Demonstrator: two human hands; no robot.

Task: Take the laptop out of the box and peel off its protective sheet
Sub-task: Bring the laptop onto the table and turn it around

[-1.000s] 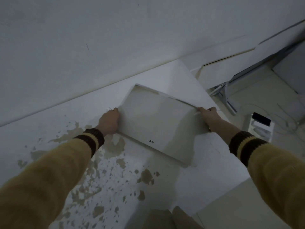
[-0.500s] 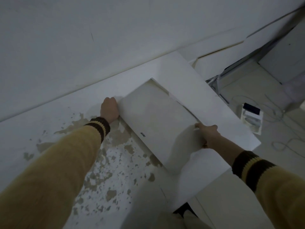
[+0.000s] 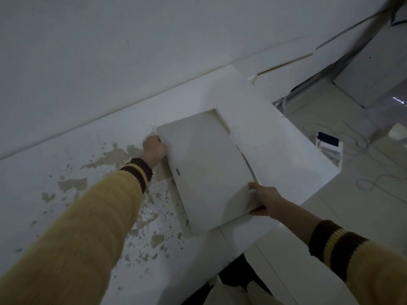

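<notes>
A thin white laptop (image 3: pixel 204 168), wrapped in a pale protective sheet with a small dark logo, lies on the white table (image 3: pixel 275 155). My left hand (image 3: pixel 154 149) grips the laptop's far left corner. My right hand (image 3: pixel 265 200) pinches the near right edge, where the sheet (image 3: pixel 244 159) looks loose and lifted off the laptop. No box is visible in this view.
The tabletop has patches of peeled paint (image 3: pixel 123 155) at the left. The wall (image 3: pixel 132 51) runs close behind. The table's right edge drops to the floor, where a small white device (image 3: pixel 328 144) and thin cables (image 3: pixel 374 181) lie.
The laptop has been turned clockwise on the table. My left hand moved to its far corner, my right hand came nearer along the right edge.
</notes>
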